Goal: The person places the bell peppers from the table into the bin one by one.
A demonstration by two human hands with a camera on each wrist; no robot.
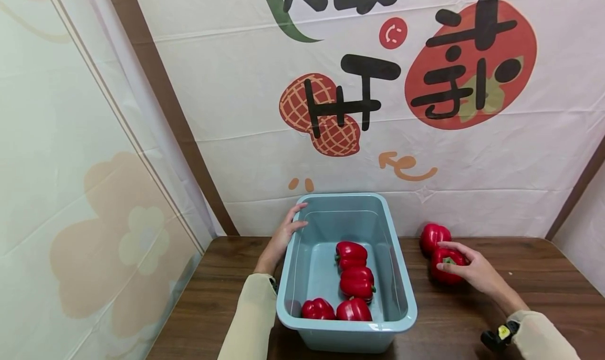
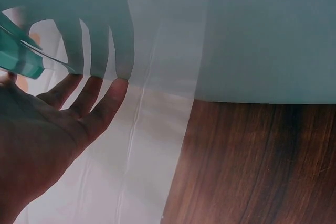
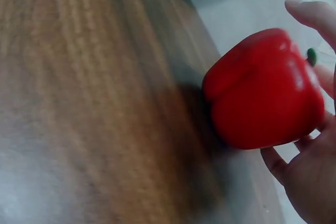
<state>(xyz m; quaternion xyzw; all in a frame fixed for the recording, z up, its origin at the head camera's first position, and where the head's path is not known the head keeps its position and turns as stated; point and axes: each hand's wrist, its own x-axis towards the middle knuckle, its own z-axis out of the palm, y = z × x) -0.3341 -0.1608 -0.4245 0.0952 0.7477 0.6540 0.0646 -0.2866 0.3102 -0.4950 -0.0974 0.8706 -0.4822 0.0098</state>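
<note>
A light blue plastic bin point(image 1: 398, 255) stands on the table with several red bell peppers point(image 1: 357, 282) lying in it. My left hand point(image 1: 282, 237) is at the bin's left rim, two fingertips over the edge. In the left wrist view, straight fingers point(image 2: 105, 100) touch the bin's outer wall point(image 2: 262, 40). To the right of the bin, my right hand point(image 1: 483, 271) holds a red bell pepper point(image 1: 444, 277), thumb and fingers around its stem end. The right wrist view shows this pepper point(image 3: 265, 95) close to the tabletop. Another red bell pepper point(image 1: 434, 238) sits right behind it.
A brown wooden table point(image 1: 217, 297) carries everything. Behind it hangs a white printed cloth point(image 1: 246, 165) with drawings and black characters. A second, pale cloth with a flower point(image 1: 142, 239) hangs along the left side.
</note>
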